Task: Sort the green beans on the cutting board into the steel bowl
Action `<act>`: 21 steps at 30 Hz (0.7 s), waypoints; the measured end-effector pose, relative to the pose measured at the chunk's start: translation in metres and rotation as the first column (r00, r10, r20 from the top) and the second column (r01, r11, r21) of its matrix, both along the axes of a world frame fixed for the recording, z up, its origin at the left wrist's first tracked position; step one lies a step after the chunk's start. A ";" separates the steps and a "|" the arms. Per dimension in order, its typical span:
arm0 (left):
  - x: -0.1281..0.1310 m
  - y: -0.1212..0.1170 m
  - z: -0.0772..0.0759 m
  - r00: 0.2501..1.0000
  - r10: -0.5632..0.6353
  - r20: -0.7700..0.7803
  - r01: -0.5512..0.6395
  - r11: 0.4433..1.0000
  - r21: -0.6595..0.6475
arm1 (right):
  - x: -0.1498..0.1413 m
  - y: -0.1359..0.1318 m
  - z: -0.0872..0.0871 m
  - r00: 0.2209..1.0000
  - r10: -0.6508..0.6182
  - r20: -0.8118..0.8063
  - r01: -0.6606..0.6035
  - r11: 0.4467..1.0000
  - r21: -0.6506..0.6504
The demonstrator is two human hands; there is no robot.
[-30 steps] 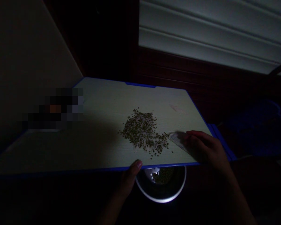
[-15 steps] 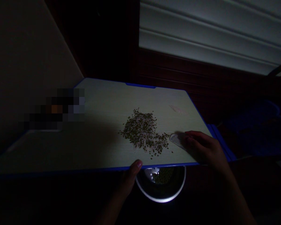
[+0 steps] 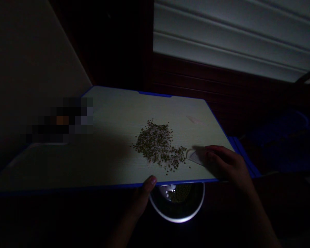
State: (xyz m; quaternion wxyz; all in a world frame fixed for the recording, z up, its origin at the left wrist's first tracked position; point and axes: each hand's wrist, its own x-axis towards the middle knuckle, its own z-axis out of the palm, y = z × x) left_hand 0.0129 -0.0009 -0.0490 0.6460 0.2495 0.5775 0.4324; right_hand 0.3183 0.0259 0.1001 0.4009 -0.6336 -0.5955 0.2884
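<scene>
A loose heap of small green mung-like beans [image 3: 155,141] lies spread on a pale folding table [image 3: 113,113] with blue edging. To the right of the heap, my right hand [image 3: 226,160] is closed on a flat pale strip with a rounded end [image 3: 195,156]; its exact kind is unclear in the dim light. The strip's tip is close beside the nearest beans. My left hand [image 3: 142,196] has its thumb on the table's front edge, while its other fingers are hidden in shadow below. Just right of it, a metal bowl [image 3: 179,220] under the edge contains more green beans.
A wall [image 3: 28,51] rises at the left, and a white slatted panel [image 3: 222,41] is behind. A blurred-out patch [image 3: 63,120] covers things at the table's left end. A blue chair-like object [image 3: 281,141] stands in the dark at right. A faint pale smudge [image 3: 195,120] marks the tabletop.
The strip in my right hand has tilted a little, its tip shifting slightly toward me. The beans, the bowl and my left hand look almost unchanged.
</scene>
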 end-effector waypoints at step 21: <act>0.003 0.002 0.008 0.999 -0.035 0.021 0.034 0.999 0.033 | -0.003 -0.005 0.009 0.952 0.305 0.021 -0.304 0.952 -0.042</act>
